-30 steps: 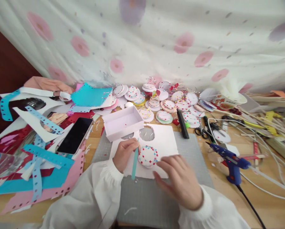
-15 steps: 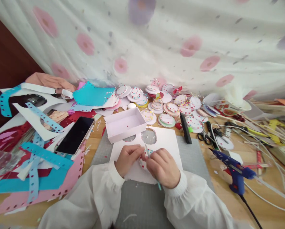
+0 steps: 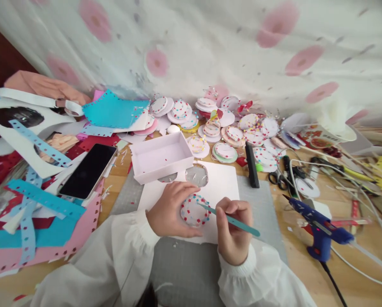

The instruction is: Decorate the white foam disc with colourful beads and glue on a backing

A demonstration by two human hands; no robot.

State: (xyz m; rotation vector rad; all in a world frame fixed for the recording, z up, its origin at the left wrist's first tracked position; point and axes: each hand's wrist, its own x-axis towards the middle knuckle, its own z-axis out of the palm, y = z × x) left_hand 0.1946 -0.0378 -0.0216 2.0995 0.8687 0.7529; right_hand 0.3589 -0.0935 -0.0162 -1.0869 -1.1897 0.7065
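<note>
In the head view, a round white paper disc (image 3: 194, 209) with red and blue bits around its rim lies on a white sheet of paper (image 3: 221, 179). My left hand (image 3: 171, 209) curves around the disc's left side, thumb near its lower edge and fingers along the top, gripping it. Pinched in my right hand (image 3: 234, 228) is a slim teal tool that looks like tweezers (image 3: 242, 225). Their pointed tip reaches over the disc's upper right part; whether it touches the surface I cannot tell. Holes cut in the sheet show near an open white box (image 3: 162, 157).
Several decorated paper discs (image 3: 224, 151) are piled behind the box. A black phone (image 3: 89, 170) and paper scraps (image 3: 47, 200) cover the left side. To the right lie a blue glue gun (image 3: 318, 226), scissors (image 3: 278, 180) and cables. A grey mat (image 3: 187, 273) lies underneath.
My hands have moved apart from working close together. The left now spreads around the disc, and the right has turned the tweezers so they point leftward over it. The view has shifted slightly.
</note>
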